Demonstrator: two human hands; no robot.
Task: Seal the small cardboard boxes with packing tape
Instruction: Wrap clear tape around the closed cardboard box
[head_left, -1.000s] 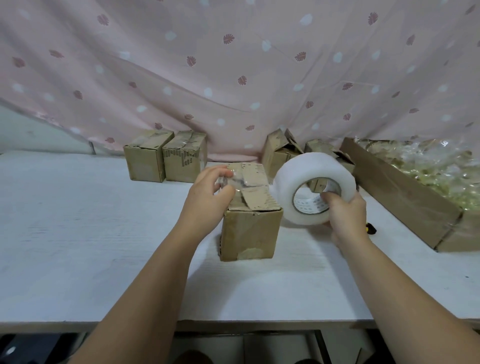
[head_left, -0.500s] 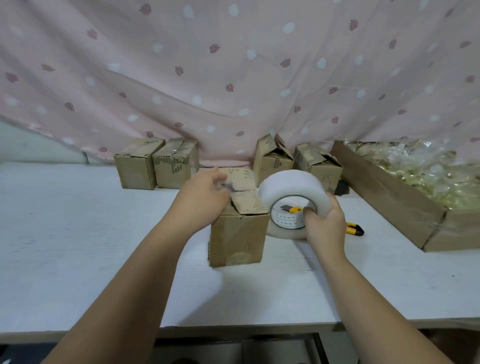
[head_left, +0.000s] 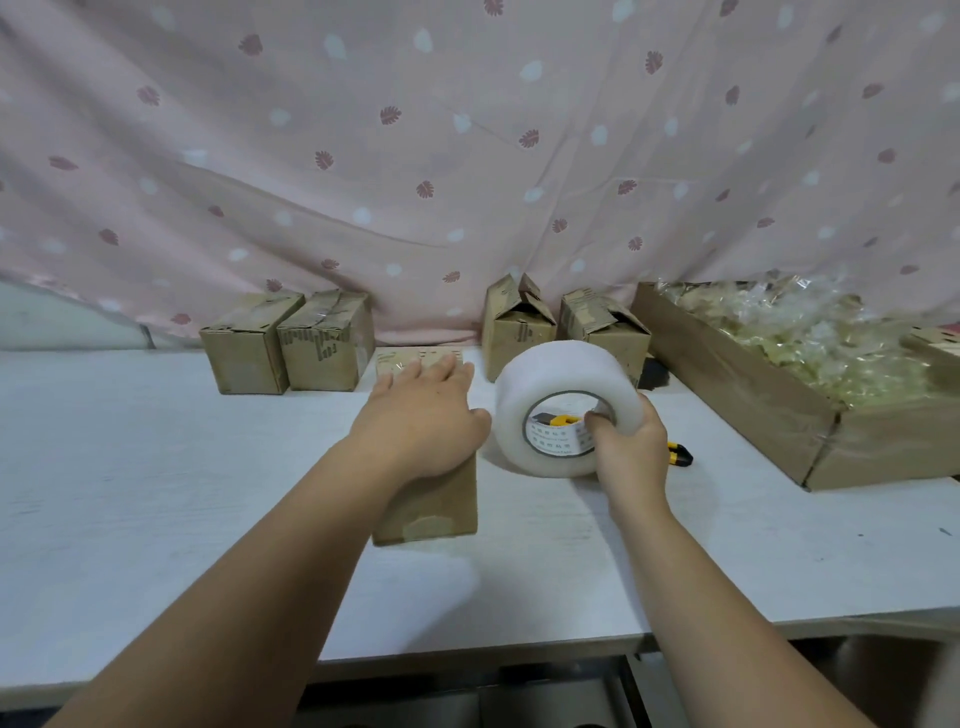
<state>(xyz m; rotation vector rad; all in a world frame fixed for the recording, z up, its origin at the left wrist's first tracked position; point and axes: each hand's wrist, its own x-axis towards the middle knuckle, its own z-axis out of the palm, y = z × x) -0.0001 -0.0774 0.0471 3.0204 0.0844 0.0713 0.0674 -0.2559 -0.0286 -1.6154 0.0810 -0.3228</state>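
White-topped counter (head_left: 156, 493), near part: carries the work in hand. Small brown cardboard box (head_left: 431, 504), upright at the middle of the counter, its top hidden under the left hand (head_left: 426, 415), whose fingers are straight and close together, laid flat and pressing the flaps down. Right hand (head_left: 631, 452), just right of the box: grips a wide roll of translucent white packing tape (head_left: 550, 384), one finger hooked into the printed core, the rest curled round the rim; the roll stands on edge just beside the box. Whether a strip already joins roll to box cannot be told. Step, as judged: flaps held shut for taping, this box not yet visibly sealed. Next move calls for the tape end drawn taut across the top seam while the left hand keeps the flaps flat, then a cut. Yellow-and-black utility knife (head_left: 679, 454), on the counter behind the right hand, within reach. Far edge, left: two closed brown boxes (head_left: 285, 353), side by side. Far edge, right: two brown boxes with flaps standing open (head_left: 561, 332), apparently awaiting sealing. Far right: long shallow cardboard tray (head_left: 727, 374) filled with crinkled clear plastic. Backdrop: pink leaf-print curtain (head_left: 467, 156).
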